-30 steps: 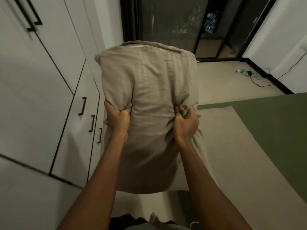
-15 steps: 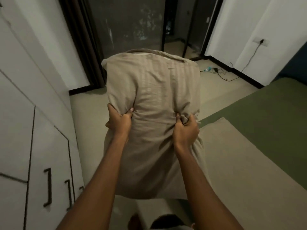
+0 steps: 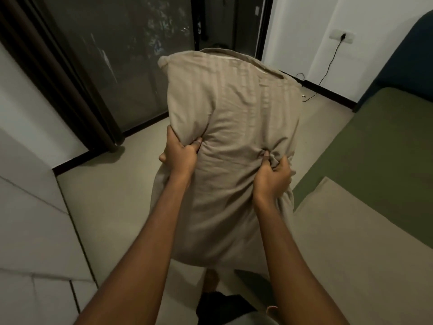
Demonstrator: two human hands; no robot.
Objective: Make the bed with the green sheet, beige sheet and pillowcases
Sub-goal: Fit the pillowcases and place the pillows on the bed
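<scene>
Where the pillowcase [image 3: 234, 137] gapes, a white pillow [image 3: 236, 60] shows.

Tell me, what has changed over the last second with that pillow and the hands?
The person turned right, swinging the pillow along: the wardrobe slid to the view's left edge, and the glass door and a wall socket now show ahead. Nothing was let go: left hand and right hand still grip the upright pillow's sides. The green sheet and beige sheet lie as before.
</scene>
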